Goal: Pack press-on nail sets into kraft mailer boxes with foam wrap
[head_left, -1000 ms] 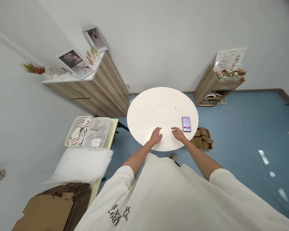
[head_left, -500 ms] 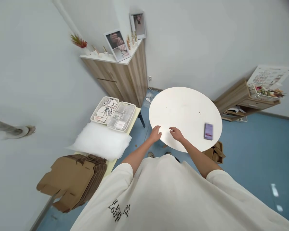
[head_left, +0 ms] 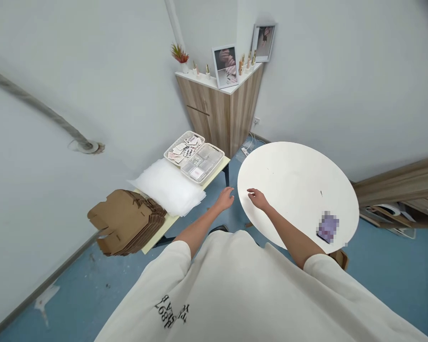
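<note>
My left hand (head_left: pixel 226 198) hangs in the air between the two tables, its fingers apart and nothing in them. Over the left edge of the round white table (head_left: pixel 296 171) is my right hand (head_left: pixel 257 198), also with spread fingers and holding nothing. A purple object (head_left: pixel 328 228), blurred by pixels, lies on the right part of that table. To the left, a pale yellow table (head_left: pixel 158 237) carries a stack of flattened brown cardboard boxes (head_left: pixel 124 221), a pile of white foam sheets (head_left: pixel 169 187) and two white baskets, one with cards (head_left: pixel 185 146), one with clear cases (head_left: pixel 203 162).
Behind stands a wooden cabinet (head_left: pixel 214 109) bearing picture frames (head_left: pixel 226 66), small bottles and a potted plant (head_left: pixel 179 54). A wooden shelf (head_left: pixel 399 187) is at the right. A cable with a power strip (head_left: pixel 245 151) lies on the floor. Brown cardboard (head_left: pixel 339 259) sits below the round table.
My view has turned left, so the cabinet and both tables appear further right. My left hand is now off the round table's edge, nearer the yellow table. Both hands stay without anything in them.
</note>
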{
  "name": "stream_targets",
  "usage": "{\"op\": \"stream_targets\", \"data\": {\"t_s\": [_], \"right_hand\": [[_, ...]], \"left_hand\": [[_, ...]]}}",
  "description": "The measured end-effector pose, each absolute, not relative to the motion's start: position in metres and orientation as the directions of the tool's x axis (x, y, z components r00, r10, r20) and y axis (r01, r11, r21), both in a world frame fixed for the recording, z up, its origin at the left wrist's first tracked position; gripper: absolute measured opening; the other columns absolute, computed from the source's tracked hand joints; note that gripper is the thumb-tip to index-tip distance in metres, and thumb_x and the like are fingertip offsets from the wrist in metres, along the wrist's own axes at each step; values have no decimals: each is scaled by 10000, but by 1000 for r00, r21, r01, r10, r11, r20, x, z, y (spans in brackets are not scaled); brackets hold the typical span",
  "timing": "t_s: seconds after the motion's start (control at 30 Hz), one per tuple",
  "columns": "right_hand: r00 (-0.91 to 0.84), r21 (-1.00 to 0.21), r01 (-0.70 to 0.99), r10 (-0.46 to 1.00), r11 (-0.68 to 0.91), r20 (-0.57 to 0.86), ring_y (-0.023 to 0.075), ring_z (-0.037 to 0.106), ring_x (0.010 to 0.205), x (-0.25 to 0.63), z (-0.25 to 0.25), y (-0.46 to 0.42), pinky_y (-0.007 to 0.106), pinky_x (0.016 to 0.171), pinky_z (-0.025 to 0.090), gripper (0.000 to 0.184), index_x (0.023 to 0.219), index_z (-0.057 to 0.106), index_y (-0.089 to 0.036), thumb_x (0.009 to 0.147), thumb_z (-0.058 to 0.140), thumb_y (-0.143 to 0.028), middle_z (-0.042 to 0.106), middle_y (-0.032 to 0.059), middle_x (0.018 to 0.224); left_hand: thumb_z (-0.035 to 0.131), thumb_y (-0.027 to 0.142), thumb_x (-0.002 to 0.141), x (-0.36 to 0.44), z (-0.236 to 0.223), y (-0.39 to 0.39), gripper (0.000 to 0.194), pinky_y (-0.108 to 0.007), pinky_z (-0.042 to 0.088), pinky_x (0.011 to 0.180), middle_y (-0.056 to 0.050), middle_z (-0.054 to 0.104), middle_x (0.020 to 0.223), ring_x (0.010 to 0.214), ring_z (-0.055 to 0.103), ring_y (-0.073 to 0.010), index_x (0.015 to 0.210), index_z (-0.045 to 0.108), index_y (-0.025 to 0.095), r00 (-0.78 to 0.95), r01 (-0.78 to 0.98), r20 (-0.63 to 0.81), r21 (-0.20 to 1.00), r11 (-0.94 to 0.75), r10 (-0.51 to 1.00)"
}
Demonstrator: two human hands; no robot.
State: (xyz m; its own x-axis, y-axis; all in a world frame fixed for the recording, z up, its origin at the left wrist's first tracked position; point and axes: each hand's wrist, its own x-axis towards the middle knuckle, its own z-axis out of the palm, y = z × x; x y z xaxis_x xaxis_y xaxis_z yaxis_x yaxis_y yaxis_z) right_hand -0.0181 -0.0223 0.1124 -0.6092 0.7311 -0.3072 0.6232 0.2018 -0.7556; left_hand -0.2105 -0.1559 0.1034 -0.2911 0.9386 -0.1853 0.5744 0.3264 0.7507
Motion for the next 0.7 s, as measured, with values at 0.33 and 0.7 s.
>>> {"op": "stream_targets", "data": {"t_s": [0.33,0.7], "right_hand": [[-649,-766,595,708,244,-279,200,656,1108,-74,105,-8,354,1019,497,365,1272,663,-205,949,494,-231,661,76,1327],[-631,-724,627,734,289,-253,191,679,1055,-204,119,16,322,985,513,337,1233,689,-203,929,544,-193,678,80,1289]], "left_hand": [[516,204,919,-274,105,-137,456,-422,342,1192,-137,532,1457,1407,456,-266,1372,552,170,-291,598,-127,750,283,948],[515,174,916,-402,116,-75,475,-387,433,1127,-115,567,1426,1283,567,-241,1389,551,171,-211,661,-91,720,211,973]]}}
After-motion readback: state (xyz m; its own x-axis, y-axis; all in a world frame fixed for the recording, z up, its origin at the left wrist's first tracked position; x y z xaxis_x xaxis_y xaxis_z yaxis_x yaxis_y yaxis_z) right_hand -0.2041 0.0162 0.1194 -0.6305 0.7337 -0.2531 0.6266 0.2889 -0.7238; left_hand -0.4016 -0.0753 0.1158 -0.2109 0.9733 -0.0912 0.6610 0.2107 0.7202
